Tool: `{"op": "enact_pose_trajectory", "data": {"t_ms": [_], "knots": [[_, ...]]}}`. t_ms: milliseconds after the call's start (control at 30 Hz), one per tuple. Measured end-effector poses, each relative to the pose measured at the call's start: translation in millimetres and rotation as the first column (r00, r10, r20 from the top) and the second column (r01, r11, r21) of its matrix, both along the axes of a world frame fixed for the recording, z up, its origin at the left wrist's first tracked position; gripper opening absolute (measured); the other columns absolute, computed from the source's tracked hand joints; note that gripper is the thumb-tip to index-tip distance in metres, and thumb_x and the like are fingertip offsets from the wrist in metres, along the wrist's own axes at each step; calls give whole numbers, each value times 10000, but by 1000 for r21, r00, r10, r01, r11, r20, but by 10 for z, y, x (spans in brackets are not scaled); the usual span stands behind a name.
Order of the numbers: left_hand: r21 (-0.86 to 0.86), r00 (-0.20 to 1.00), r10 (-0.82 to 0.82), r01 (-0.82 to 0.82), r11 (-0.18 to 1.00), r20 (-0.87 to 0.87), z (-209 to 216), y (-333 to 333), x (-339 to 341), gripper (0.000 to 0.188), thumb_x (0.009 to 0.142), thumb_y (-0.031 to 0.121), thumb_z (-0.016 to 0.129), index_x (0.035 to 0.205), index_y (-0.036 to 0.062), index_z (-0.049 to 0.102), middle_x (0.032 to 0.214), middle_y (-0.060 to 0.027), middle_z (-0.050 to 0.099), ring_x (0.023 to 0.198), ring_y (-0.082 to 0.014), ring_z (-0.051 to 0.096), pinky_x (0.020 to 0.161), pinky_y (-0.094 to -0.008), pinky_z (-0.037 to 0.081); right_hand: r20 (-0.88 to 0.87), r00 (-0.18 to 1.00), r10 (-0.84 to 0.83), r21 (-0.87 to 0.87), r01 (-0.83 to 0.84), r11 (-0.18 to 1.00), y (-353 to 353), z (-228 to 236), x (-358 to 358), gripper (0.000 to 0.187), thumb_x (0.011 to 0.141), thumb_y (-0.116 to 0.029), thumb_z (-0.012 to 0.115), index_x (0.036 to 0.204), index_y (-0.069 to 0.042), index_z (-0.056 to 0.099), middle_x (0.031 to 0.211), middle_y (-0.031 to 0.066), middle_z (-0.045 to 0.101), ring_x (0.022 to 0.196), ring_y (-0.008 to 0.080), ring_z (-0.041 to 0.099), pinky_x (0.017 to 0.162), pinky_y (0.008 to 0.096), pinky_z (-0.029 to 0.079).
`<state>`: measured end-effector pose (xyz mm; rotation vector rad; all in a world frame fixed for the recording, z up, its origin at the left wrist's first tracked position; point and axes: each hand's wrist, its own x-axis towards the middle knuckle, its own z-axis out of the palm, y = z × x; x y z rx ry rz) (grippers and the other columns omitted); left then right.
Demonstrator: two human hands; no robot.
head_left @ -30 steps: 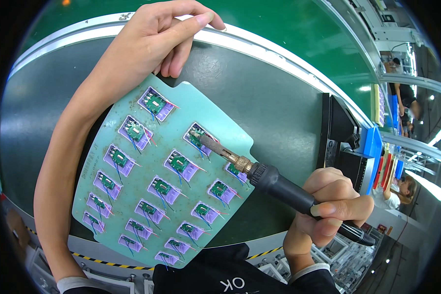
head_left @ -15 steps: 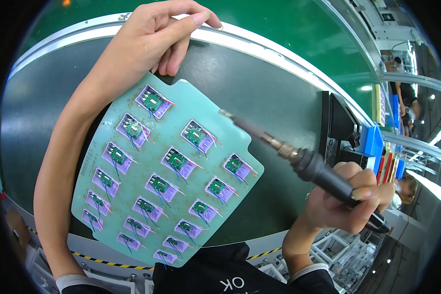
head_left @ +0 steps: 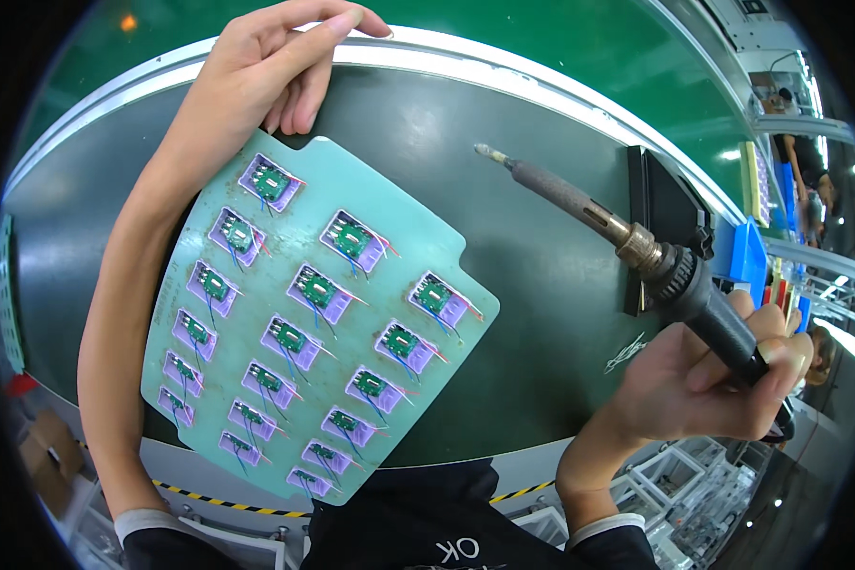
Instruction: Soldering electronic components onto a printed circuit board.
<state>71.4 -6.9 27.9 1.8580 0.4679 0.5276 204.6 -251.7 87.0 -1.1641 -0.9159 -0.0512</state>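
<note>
Teal panel (head_left: 261,294) with circuit boards, lying slantwise over the left and middle of the dark worktop (head_left: 541,237); its near corner reaches past the worktop's near edge. Three rows of purple housings (head_left: 336,308) run from far to near, each with a small green circuit board (head_left: 351,239) and thin red and blue wires trailing from it. Right of the panel and apart from it, the soldering iron (head_left: 579,202) slants with its tip pointing to the far left. The right hand (head_left: 722,375) grasps its black handle, fingers wrapped around it. The left hand (head_left: 275,71) is at the panel's far left corner, fingers loosely bent and nothing visible in their grasp; whether it touches the panel cannot be told. Its forearm (head_left: 128,275) runs along the panel's left side. Between the panel and the right hand lies a small bunch of thin pale strands (head_left: 624,353). Farther right stand a black device (head_left: 670,214) and a blue bin (head_left: 748,258). A pale metal rail (head_left: 503,78) bounds the worktop's far side, with a green surface (head_left: 541,33) beyond.
</note>
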Motion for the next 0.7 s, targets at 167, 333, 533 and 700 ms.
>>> {"op": "enact_pose_trajectory", "data": {"t_ms": [167,333,533,700], "knots": [[-63,998,5,-9,998,-68,207,-71,-11,296,962,226,410,1039,1,585,454,24,457,373,-15,388,377,-152,280,-28,999,-16,17,17,1000,-126,79,36,205,899,-225,436,766,-85,506,431,-52,264,398,30,167,417,174,171],[-99,998,-26,20,995,-62,219,-117,-9,272,964,209,418,1028,3,584,475,3,508,369,-34,438,365,-157,299,63,996,70,-43,-68,997,-260,180,112,220,868,-227,419,706,-96,490,421,-53,267,415,44,173,496,200,211],[-104,999,-17,13,994,-32,223,-119,-102,271,963,211,422,1024,3,586,481,6,507,381,-35,442,373,-158,305,201,969,145,-65,-134,989,-327,203,98,160,826,-179,443,692,-96,462,440,-41,287,391,47,182,460,208,198],[-114,999,-35,34,993,-4,177,-134,-98,270,963,211,421,1019,5,587,481,5,506,386,-38,445,380,-159,309,174,949,263,-56,-257,965,-354,85,71,136,808,-158,448,695,-92,410,472,-24,294,382,69,163,401,232,175]]}}
